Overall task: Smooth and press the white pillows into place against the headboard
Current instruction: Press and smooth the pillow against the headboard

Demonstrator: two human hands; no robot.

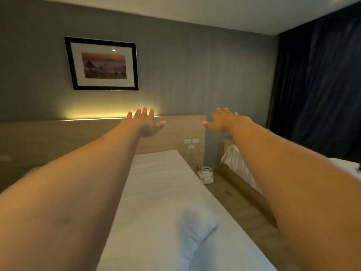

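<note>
Both my arms reach straight out over the bed toward the wooden headboard. My left hand is spread, fingers straight, level with the headboard's top edge, holding nothing. My right hand is spread the same way, just past the headboard's right end. Below them a white pillow lies flat against the headboard. Another white pillow lies nearer me on the white sheet, its corner bulging up. Neither hand touches a pillow.
A framed picture hangs on the grey wall above a lit strip. Wall sockets sit on the headboard's right part. Folded items lie on the floor between this bed and a second bed. Dark curtains fill the right.
</note>
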